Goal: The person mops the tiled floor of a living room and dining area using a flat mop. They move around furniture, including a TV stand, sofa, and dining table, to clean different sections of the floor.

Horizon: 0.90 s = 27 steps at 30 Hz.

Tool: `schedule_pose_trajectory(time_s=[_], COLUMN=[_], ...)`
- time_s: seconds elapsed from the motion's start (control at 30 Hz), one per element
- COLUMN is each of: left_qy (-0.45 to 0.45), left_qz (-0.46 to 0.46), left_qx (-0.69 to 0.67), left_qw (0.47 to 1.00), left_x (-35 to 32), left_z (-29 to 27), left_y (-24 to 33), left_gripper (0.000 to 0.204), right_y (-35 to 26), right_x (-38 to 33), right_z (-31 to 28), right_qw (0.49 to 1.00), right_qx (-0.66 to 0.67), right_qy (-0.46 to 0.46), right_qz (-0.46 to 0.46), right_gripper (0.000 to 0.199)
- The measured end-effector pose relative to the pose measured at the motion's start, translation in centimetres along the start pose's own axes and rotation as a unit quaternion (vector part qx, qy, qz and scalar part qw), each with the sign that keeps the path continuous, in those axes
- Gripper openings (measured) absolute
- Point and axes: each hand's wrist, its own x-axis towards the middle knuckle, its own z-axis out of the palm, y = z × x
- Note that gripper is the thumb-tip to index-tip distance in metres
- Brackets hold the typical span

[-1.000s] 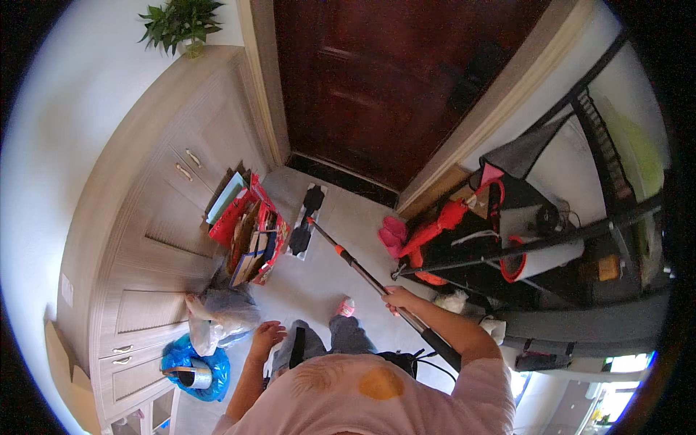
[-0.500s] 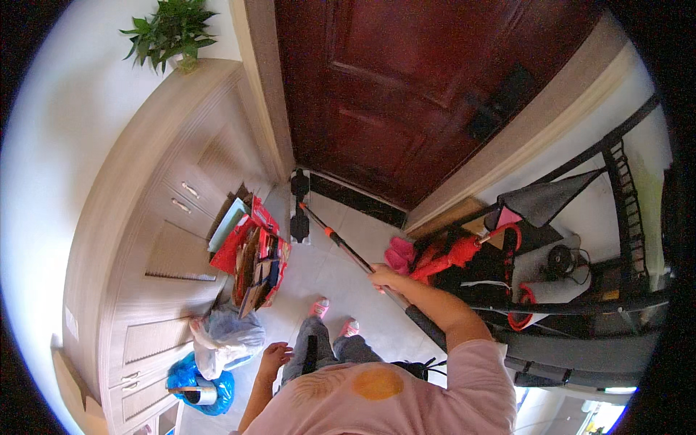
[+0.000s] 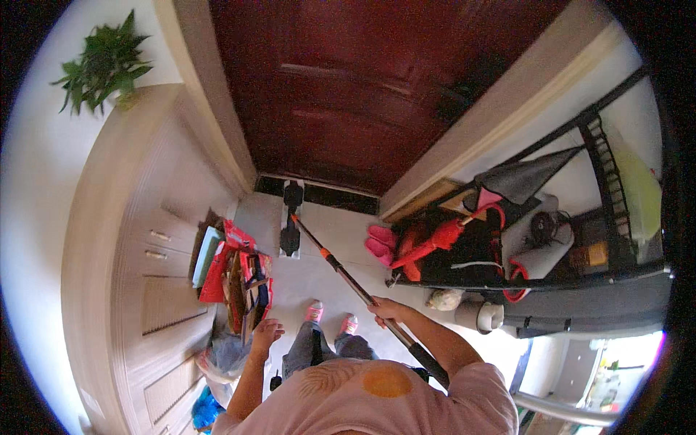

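My right hand grips the long handle of a flat mop, a dark pole with an orange joint. The mop head, a narrow white pad with a dark bracket, lies on the pale floor close to the dark red door. My left hand hangs beside my hip with its fingers loosely apart and nothing in it, near a stack of bags. My feet in pink slippers stand below the handle.
A wooden cabinet runs along the left, with red bags and flat packages leaning on it. A potted plant sits on top. To the right stands a black rack with pink slippers and red gear. A blue bag lies low left.
I have stepped toward the door, and the mop head has slid forward across the floor up to the door's threshold. My left hand stays down at my side.
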Motion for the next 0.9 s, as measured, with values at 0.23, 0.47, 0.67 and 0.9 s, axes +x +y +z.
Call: schedule_pose_trajectory(time_s=[0.23, 0.47, 0.67, 0.9], left_qy=[-0.139, -0.157, -0.166, -0.175], left_qz=[-0.013, -0.027, 0.006, 0.007], left_qx=[0.02, 0.155, 0.15, 0.181], left_qw=[0.99, 0.975, 0.975, 0.968], left_x=[5.7, 2.0, -0.2, -6.4], left_z=[0.7, 5.4, 7.1, 6.1], left_y=[-4.2, 0.0, -3.7, -11.2], left_gripper=[0.021, 0.021, 0.015, 0.018], right_y=[7.6, 14.2, 17.7, 26.1], right_x=[-5.9, -7.9, -7.4, -10.9], right_z=[0.6, 2.6, 3.7, 8.7], right_qw=[0.983, 0.95, 0.968, 0.988], right_qx=[0.178, 0.298, 0.203, 0.074], right_qy=[0.034, 0.086, 0.126, 0.127], right_qz=[0.025, -0.022, -0.08, -0.049], right_gripper=[0.024, 0.015, 0.011, 0.016])
